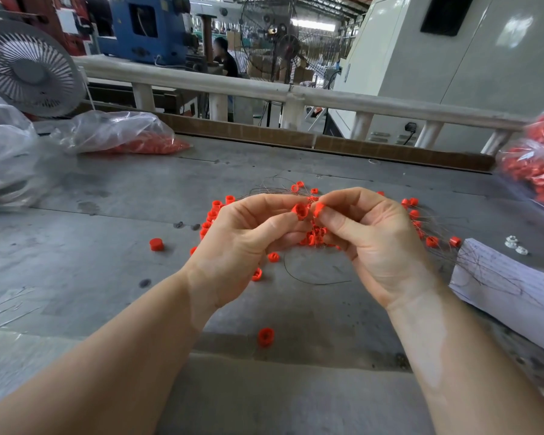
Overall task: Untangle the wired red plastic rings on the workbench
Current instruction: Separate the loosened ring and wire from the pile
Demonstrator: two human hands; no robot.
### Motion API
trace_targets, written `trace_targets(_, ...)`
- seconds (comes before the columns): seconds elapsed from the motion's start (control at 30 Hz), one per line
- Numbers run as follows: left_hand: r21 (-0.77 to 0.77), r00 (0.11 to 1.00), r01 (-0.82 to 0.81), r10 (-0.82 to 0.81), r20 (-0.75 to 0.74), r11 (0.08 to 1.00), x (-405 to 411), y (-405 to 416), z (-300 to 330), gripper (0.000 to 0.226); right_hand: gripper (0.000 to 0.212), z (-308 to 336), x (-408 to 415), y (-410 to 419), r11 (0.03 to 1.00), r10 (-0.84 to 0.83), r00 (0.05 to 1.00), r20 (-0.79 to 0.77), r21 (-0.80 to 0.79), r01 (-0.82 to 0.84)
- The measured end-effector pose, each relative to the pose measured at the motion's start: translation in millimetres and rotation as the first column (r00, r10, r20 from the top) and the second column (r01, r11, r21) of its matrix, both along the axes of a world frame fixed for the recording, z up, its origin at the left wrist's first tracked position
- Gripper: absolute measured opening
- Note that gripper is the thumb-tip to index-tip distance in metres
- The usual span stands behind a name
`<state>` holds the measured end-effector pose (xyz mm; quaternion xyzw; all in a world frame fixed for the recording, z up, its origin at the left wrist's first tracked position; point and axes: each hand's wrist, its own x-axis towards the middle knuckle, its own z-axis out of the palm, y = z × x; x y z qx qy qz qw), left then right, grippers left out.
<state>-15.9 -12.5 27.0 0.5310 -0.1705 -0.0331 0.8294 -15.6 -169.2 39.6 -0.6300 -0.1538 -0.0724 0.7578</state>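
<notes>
Rings on workbench, between two bags.

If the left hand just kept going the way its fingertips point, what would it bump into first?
Most likely the right hand: the left hand points rightward, and its pinched red ring sits almost against the ring in the right fingers. Depth is hard to judge.

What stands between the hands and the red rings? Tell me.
Nothing visible does. The left hand already pinches a red ring and the right hand pinches another, both lifted above the tangle of wired rings on the workbench. Thin wires still link them.
</notes>
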Motion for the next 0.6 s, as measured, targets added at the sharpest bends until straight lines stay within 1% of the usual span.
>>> trace_targets(0.1,0.056,0.999,-0.043,0.043,0.013,0.997,0.6,-1.7,-1.7,0.024,0.010,-0.7,-0.3,1.4,0.999,-0.026,0.998,0.050,-0.041,0.028)
trace_targets(0.2,0.086,0.997,-0.072,0.071,0.019,0.994,1.3,-3.2,-3.2,0.019,0.023,-2.7,0.1,2.0,0.986,-0.078,0.984,0.158,-0.133,0.099)
trace_targets(0.27,0.090,0.996,-0.088,0.087,0.017,0.992,1.7,-3.6,-4.0,0.017,0.027,-3.6,0.2,2.9,0.963,-0.109,0.966,0.236,-0.216,0.162)
trace_targets(0.33,0.083,0.995,-0.098,0.097,0.017,0.992,2.1,-3.7,-4.8,0.014,0.028,-4.1,-0.1,4.4,0.922,-0.149,0.937,0.316,-0.297,0.247)
trace_targets(0.4,0.074,0.996,-0.091,0.091,0.013,0.993,2.1,-3.7,-4.6,0.013,0.027,-3.7,-1.4,6.2,0.886,-0.178,0.909,0.376,-0.342,0.314)
trace_targets(0.5,0.068,0.997,-0.080,0.080,0.005,0.994,2.0,-3.9,-4.9,0.017,0.022,-2.9,-3.8,8.1,0.846,-0.179,0.887,0.426,-0.393,0.360)
trace_targets(0.6,0.054,0.997,-0.077,0.078,-0.006,0.996,2.7,-3.6,-5.2,0.015,0.022,-2.1,-4.4,8.6,0.812,-0.145,0.868,0.474,-0.445,0.378)
